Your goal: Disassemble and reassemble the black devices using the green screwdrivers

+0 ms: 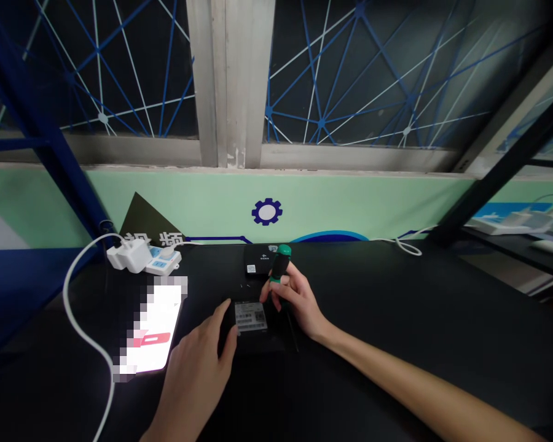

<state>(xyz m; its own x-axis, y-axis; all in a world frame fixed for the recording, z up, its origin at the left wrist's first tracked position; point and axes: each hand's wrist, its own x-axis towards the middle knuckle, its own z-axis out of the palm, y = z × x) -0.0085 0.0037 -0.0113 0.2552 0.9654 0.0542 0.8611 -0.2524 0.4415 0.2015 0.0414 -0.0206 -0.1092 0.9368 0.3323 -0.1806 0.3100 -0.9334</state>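
Observation:
My right hand point(295, 301) is closed round a screwdriver point(279, 263) with a green and black handle, held upright with its tip down over a small black device point(251, 322) that bears a white label. My left hand point(198, 365) lies on the black table with fingers stretched out, its thumb and fingertips pressing the device's left edge. Behind the device lies a second black box point(257, 261) with a small white sticker. A few tiny pale bits, too small to name, lie between the two boxes.
A lit phone point(154, 328) lies left of my left hand. A white power strip point(163, 259) with a white plug adapter point(128, 255) and cable point(76, 319) sits at the back left. Another white cable point(408, 245) runs along the wall. A dark post point(502, 166) slants at right.

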